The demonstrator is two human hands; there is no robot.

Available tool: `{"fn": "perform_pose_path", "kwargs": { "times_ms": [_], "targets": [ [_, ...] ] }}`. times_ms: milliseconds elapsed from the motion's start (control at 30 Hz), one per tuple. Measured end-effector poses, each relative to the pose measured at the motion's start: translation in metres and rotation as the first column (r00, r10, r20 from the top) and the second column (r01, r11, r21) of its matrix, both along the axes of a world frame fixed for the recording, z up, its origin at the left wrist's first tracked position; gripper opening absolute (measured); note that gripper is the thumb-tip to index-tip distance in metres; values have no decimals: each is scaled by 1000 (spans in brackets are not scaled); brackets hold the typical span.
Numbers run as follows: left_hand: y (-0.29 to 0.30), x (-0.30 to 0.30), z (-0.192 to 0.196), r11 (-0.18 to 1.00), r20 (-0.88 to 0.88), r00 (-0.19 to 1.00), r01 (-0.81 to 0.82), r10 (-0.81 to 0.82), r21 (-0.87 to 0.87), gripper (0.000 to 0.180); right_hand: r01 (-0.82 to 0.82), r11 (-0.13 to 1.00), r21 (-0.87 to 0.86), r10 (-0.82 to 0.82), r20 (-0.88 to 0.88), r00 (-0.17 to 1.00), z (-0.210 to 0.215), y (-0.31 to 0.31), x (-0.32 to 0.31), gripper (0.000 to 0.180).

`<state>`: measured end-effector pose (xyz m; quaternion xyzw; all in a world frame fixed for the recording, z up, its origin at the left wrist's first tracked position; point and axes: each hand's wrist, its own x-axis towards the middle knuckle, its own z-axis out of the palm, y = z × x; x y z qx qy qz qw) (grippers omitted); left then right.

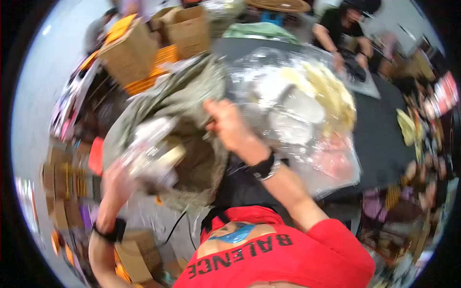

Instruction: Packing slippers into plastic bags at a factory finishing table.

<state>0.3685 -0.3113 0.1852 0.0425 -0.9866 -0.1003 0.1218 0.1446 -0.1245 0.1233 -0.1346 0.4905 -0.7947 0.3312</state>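
Observation:
A large grey-green woven sack (199, 84) gapes open in front of me, left of the dark table. My right hand (228, 122) is closed on the sack's right rim. At the sack's mouth, my left hand (118, 180) is smeared by motion and grips a bunch of clear plastic packets (153, 156) with white and pale yellow contents. The sack's brown inside shows beside the packets; its bottom is hidden. To the right of my right hand lies a pile of clear-bagged items (297, 110), white, pale yellow and pink.
The dark table (379, 129) stretches right, where another person (343, 36) handles a black item in a clear bag. Cardboard boxes (187, 31) and orange crates (158, 65) stand behind the sack. More boxes (62, 187) are at the left. A black cable (177, 225) hangs below the sack.

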Motion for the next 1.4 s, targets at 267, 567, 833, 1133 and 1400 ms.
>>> {"fn": "perform_pose_path", "kwargs": {
  "times_ms": [267,567,833,1133,1400],
  "targets": [
    [11,-6,67,709,-9,983,-124,181,694,47,-41,994,104,31,100,995,-68,54,34,29],
    [168,-221,56,898,-318,844,434,-433,-72,41,-194,973,122,173,168,971,-197,106,63,27],
    [281,-294,-120,536,-29,624,645,-781,-544,36,-326,870,369,278,180,944,-193,122,73,39],
    [270,-227,-68,563,-44,588,747,-808,-353,63,-225,896,383,217,63,974,-152,117,63,30],
    [83,-84,-99,1000,198,980,9,-6,-15,96,-185,949,255,125,235,964,-143,113,43,23]
  ]
}}
